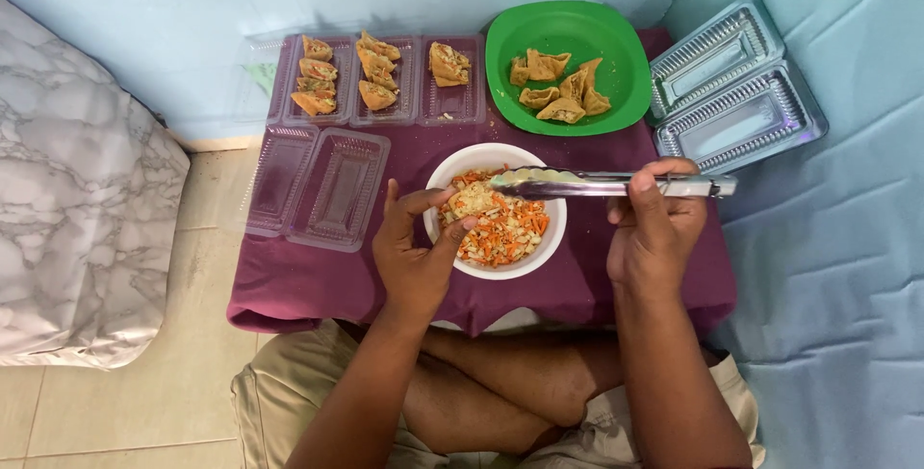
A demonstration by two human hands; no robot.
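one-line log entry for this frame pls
left hand: holds pastry over bowl | right hand: holds tongs, tips over bowl | plate: empty pastries | tray: filled ones

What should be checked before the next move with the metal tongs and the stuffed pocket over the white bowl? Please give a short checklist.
1. Left hand holds a fried tofu pocket over the white round bowl: ok.
2. Right hand grips the metal tongs: ok.
3. Tongs tips closed on the vegetable filling: cannot tell.
4. Bowl holds enough orange and white filling: ok.
5. Clear plastic tray at the back has free space beside its piece: ok.
6. Green round plate holds unfilled pockets: ok.
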